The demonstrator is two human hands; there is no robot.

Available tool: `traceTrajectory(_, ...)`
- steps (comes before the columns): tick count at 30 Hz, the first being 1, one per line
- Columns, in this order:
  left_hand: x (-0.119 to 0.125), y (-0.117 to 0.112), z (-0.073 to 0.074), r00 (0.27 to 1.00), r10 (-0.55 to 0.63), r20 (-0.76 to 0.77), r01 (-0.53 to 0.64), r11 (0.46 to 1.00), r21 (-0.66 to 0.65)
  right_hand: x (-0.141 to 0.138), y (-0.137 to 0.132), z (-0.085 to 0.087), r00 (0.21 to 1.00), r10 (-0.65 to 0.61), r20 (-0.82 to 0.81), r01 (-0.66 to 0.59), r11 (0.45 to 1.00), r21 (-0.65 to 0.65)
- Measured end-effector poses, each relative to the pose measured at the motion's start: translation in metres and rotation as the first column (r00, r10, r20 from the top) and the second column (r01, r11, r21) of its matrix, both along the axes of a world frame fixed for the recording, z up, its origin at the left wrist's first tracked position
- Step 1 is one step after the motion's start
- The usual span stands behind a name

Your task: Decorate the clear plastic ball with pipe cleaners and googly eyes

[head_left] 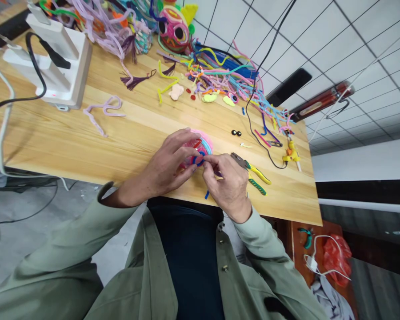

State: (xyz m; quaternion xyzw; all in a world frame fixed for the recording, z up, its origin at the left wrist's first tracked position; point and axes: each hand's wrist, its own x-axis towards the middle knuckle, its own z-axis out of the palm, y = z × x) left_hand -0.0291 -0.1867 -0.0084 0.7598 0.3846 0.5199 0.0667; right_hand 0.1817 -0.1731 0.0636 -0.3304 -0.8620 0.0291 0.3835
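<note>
A round pink piece (206, 138) made of coiled pipe cleaners, with light blue, red and dark blue parts, rests at the table's front edge. My left hand (171, 162) curls over its left side and grips it, hiding much of it. My right hand (225, 178) pinches at the dark blue ring on its near side. What lies between those fingertips is too small to make out. Just right of my right hand lie pliers (258, 174) with yellow and green handles. A short blue pipe cleaner bit (207, 194) sits between my hands near the edge.
A white power strip (76, 66) with plugs stands at left, near a bent lilac pipe cleaner (105, 108). Along the back lie heaped pipe cleaners (220, 75) and a pink big-eyed figure (175, 29). Two black beads (236, 133), a black cable (253, 98) and a yellow figure (290, 153) are at right.
</note>
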Motion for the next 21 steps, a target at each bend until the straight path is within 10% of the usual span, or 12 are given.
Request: traceTrajectory(21,-0.0004,-0.0001,-0.0007,0.999,0.015,-0.052,-0.016,0.999,-0.028,0.0009,-0.0002,-0.0022,0.999,-0.032,0.035,0.033,0.999,-0.040)
